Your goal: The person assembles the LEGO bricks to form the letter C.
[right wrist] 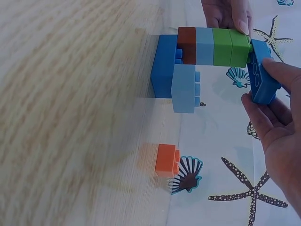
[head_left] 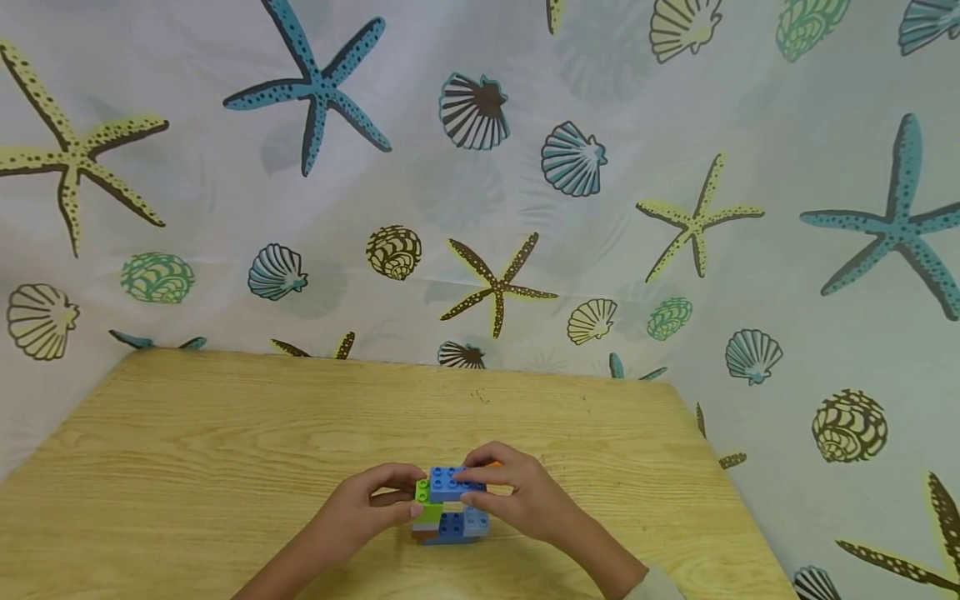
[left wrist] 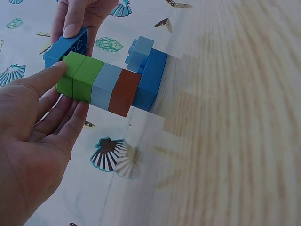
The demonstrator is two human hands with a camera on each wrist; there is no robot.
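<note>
My left hand (head_left: pixel 360 508) grips the top of a brick column between thumb and fingers. Two green bricks (left wrist: pixel 80 75) form its upper end, above a light blue brick (left wrist: pixel 106 84) and a reddish-brown brick (left wrist: pixel 123 92). The column rises from one end of a blue base brick (right wrist: pixel 162 68) on the table. Another light blue brick (right wrist: pixel 184 88) sits on the base's other end. With thumb and fingers, my right hand (head_left: pixel 528 496) pinches a long blue brick (right wrist: pixel 261 75), tilted against the topmost green brick. Whether those two are fully joined I cannot tell.
A loose orange brick (right wrist: pixel 166 161) stands on the wooden table (head_left: pixel 247 433), mostly hidden behind my right hand in the head view. A curtain (head_left: pixel 510 192) printed with shells and starfish hangs along the table's back and sides.
</note>
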